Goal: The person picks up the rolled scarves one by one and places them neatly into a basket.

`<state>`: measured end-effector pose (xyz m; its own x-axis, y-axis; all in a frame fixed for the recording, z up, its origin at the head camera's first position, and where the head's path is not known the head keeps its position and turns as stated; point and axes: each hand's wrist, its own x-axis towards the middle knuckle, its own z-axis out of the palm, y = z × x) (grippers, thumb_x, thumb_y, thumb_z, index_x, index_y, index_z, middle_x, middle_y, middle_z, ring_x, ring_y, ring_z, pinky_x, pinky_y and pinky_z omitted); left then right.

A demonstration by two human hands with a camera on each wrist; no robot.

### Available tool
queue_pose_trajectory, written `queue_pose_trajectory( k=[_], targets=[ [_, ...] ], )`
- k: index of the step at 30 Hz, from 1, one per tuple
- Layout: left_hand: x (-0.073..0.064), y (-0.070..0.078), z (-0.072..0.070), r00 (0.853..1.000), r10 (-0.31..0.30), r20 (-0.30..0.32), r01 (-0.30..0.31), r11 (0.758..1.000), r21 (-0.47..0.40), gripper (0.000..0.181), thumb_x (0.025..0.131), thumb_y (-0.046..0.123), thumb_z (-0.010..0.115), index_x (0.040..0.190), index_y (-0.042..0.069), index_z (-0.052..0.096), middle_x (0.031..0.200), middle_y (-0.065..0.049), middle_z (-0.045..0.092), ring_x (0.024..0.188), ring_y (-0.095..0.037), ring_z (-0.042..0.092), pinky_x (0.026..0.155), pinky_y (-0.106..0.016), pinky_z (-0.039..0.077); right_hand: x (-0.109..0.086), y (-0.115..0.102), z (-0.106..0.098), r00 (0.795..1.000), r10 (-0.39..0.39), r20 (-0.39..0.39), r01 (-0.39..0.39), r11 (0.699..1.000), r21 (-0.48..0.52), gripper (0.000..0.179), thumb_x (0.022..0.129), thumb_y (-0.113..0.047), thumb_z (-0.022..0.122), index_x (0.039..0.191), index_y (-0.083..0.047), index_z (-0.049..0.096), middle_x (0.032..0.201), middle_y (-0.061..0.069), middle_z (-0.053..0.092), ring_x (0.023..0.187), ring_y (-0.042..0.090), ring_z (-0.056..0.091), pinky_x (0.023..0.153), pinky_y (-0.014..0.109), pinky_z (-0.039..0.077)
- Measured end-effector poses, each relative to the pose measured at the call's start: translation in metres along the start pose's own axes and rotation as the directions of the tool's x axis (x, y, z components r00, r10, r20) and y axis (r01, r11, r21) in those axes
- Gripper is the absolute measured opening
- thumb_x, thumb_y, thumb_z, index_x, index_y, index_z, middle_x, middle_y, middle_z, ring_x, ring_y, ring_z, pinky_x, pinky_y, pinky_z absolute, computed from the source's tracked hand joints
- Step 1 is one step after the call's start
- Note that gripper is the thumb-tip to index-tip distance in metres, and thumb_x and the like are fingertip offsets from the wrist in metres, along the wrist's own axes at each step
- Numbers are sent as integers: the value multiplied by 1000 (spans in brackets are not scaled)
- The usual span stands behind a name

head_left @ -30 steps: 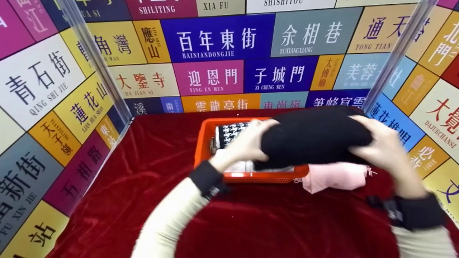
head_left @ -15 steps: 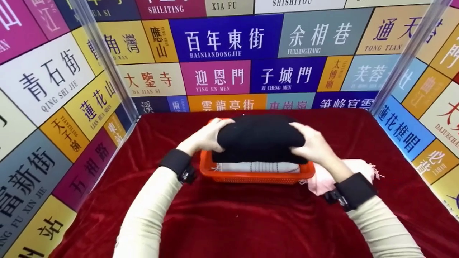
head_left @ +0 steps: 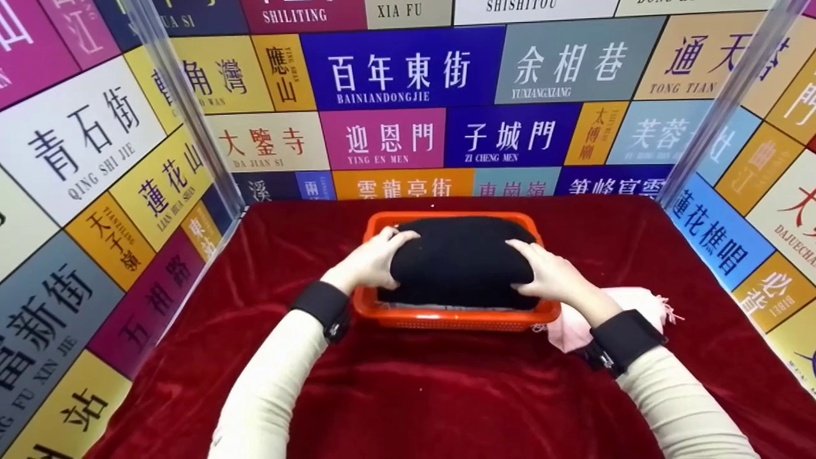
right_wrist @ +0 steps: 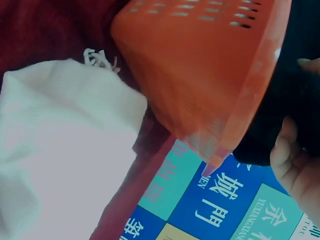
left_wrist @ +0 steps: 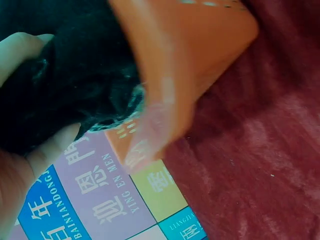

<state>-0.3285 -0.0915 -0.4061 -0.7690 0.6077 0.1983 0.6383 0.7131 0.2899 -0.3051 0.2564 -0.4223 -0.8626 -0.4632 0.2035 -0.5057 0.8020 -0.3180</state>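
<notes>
A plump folded black cloth [head_left: 462,264] lies in the red-orange plastic basket [head_left: 446,315], filling most of its opening. My left hand [head_left: 371,262] grips its left end, thumb toward the front and fingers behind. At the opposite end my right hand [head_left: 551,274] holds the cloth the same way. In the left wrist view, the cloth [left_wrist: 85,75] bulges beside the basket rim, with pale specks along its edge. Fingertips press into the dark cloth [right_wrist: 280,100] in the right wrist view. Under its front edge shows a thin pale strip of other fabric.
A pink fringed scarf [head_left: 577,330] lies right of the basket, partly behind my right wrist. Dark red velvet [head_left: 421,395] covers the table. Printed sign panels [head_left: 395,70] and clear corner posts [head_left: 720,108] enclose the back and sides.
Both hands have carried the black cloth from the right, leftward over the basket, then lowered it inside. It now covers the houndstooth and white fabrics seen earlier. The pink scarf stays in place.
</notes>
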Motion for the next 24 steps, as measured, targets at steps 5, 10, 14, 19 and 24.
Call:
queue_pose_trajectory(
  k=[5,10,14,19,24],
  targets=[
    [-10,-2,13,1000,20,-9,-21,1000,-20,95,50,18,86,133,19,39,117,-14,45,101,-28,52,89,-37,46,2,2,3,998,-47,45,47,999,14,78,68,-21,75,135,-10,39,125,20,51,104,39,54,85,54,44],
    [-18,-8,24,999,13,-30,-15,998,-60,97,49,19,87,133,21,38,115,-13,45,102,-28,52,90,-37,45,3,4,12,996,-81,49,79,996,35,76,67,-19,75,134,-8,40,125,21,51,108,38,53,86,53,43],
    [-20,-9,29,999,23,-46,-26,998,-58,98,49,21,87,134,20,38,116,-13,45,103,-30,51,91,-38,44,1,6,19,994,-107,8,106,993,44,75,65,-16,74,132,-5,42,124,21,52,109,36,52,88,52,43],
    [-16,-7,24,998,44,-52,-46,998,-32,97,50,22,86,134,20,37,115,-13,45,100,-30,52,89,-38,45,-1,6,15,995,-96,-14,96,995,36,75,64,-18,75,132,-6,43,124,19,53,107,35,53,84,52,45],
    [-18,3,8,994,61,-92,-64,997,-35,91,51,17,82,132,18,40,114,-14,46,98,-28,54,86,-37,47,-6,-1,2,987,-125,-98,124,992,-18,73,62,-16,75,129,-5,48,121,18,57,100,36,58,76,51,48]
  ],
)
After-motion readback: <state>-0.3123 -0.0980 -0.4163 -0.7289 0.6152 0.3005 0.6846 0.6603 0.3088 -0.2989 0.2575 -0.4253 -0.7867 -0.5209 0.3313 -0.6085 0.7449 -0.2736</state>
